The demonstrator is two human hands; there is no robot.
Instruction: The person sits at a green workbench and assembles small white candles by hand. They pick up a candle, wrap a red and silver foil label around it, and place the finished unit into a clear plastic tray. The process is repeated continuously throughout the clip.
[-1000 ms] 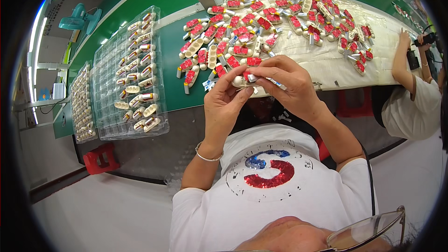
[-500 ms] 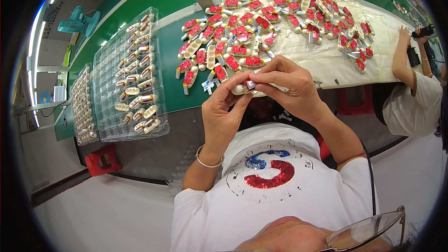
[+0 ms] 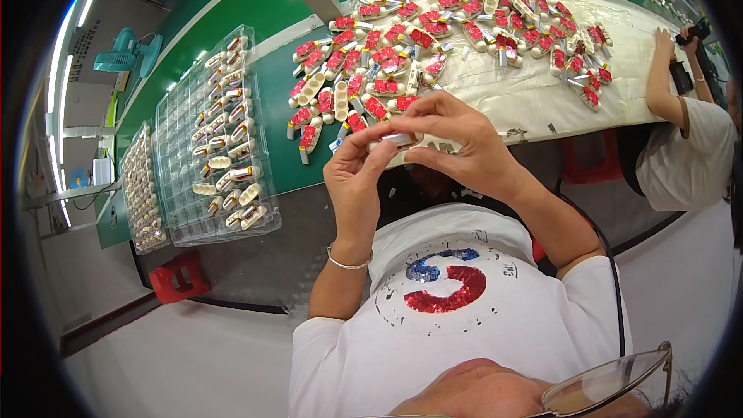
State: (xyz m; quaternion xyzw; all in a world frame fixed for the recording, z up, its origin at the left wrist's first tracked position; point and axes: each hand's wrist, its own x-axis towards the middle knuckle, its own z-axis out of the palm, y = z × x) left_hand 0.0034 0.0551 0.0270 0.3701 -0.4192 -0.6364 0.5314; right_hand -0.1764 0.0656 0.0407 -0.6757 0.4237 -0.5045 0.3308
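Both my hands meet just in front of the green table's near edge, holding one small cream-coloured oval part with a silver metal piece between the fingertips. My left hand grips it from the left and below, a thin bracelet on its wrist. My right hand pinches it from the right and above. Directly beyond my hands lies a wide heap of the same cream parts with red labels, spread over the table.
A clear plastic compartment tray partly filled with parts lies at the left, and a second tray beyond it. Another person's arm reaches onto the table at right. A teal fan and a red stool are at left.
My hands have stayed at the table edge with the part; the fingers have shifted slightly around it, turning it between the fingertips.
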